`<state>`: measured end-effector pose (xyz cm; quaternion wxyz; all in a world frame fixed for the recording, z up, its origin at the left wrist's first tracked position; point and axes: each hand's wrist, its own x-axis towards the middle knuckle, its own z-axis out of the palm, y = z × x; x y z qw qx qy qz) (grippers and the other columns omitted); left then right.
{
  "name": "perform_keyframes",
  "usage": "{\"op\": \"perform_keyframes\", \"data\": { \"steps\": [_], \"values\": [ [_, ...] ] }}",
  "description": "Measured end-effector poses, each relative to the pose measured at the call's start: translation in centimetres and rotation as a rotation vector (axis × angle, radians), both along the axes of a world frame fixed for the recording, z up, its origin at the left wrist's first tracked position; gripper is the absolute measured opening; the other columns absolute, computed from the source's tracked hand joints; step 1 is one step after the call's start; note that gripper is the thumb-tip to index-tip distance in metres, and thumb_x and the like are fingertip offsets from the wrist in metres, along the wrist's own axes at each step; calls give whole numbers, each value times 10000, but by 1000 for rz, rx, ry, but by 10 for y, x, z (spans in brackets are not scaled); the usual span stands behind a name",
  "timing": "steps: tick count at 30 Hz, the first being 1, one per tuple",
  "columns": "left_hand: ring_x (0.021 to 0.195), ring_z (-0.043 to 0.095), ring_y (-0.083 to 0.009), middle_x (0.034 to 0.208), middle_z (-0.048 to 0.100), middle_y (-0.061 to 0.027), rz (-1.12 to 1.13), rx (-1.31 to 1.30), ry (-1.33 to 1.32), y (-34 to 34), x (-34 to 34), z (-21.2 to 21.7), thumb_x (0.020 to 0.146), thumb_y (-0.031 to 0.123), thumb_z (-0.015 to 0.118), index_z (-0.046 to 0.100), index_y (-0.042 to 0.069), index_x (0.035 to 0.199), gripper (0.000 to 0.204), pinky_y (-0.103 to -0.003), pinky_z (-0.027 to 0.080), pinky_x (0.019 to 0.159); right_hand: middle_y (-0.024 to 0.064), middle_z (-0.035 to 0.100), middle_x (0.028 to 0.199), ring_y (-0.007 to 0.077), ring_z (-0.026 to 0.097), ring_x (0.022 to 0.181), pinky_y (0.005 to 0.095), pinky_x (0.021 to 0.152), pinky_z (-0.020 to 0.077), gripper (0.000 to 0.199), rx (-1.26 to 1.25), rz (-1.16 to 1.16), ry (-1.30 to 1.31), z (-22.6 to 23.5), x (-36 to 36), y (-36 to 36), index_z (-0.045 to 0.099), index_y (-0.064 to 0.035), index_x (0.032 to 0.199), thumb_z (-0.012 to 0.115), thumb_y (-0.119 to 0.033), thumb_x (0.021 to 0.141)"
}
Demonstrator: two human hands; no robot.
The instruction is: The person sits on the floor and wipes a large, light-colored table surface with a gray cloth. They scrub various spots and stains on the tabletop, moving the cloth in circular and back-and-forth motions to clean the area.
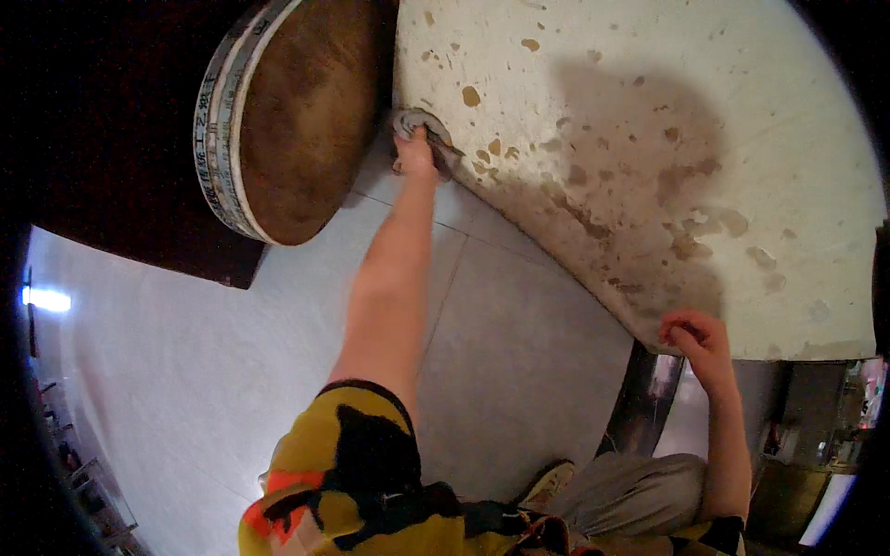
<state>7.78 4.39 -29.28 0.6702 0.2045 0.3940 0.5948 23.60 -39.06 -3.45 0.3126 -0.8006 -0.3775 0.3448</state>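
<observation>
left hand (pixel 415 156): reached far out from its patterned sleeve (pixel 366 445), fingers closed around the grey cloth.
grey cloth (pixel 422 121): bunched in the left hand, at the left corner of the pale counter, where its left edge met the slanting edge.
right hand (pixel 697 341): by the counter's near corner, fingers curled inward; whether they pinched anything or touched the surface could not be told.
pale counter (pixel 807 241): off-white, mottled with brown flakes and stains, thickest toward the slanting edge; a dark shadow (pixel 640 111) fell across it.
round drum-like piece (pixel 306 120): brown-faced with a pale banded rim, just beyond the counter's left edge, over a dark surface (pixel 120 167).
below: a dark leg (pixel 644 394) under the near corner, grey floor tiles (pixel 510 343), a shoe (pixel 553 483) and grey trousers (pixel 640 491).
</observation>
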Motion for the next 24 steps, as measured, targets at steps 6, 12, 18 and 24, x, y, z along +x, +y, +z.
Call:
{"op": "perform_keyframes", "data": {
  "steps": [6,12,18,24],
  "values": [
    [1226,395,-275,1396,329,-182,-157,-176,309,-154,104,25,774,50,636,156,-36,1403,796,-353,316,1031,59,631,848,126,595,803,269,763,475,179,-85,-37,-115,6,15,-9,611,21,995,529,-26,843],
    [1224,372,-282,1377,351,-122,-271,-149,182,-245,134,-32,790,25,627,170,34,1404,766,-394,364,987,61,655,837,127,603,796,271,732,486,159,67,132,-49,2,-17,18,631,8,960,579,-71,832],
    [1120,474,-294,1281,456,-157,-137,-69,308,-171,100,11,746,-31,631,371,1,1309,620,-381,401,933,63,640,848,128,597,804,266,748,479,163,87,161,-39,14,-17,4,617,13,974,547,-29,833],
    [1020,499,-362,1113,490,-221,246,219,460,-93,59,74,690,22,680,463,-60,1156,521,-407,390,921,53,648,832,123,595,789,264,730,484,160,100,142,-37,14,-1,-8,623,9,960,553,-49,828]
  ]
}}
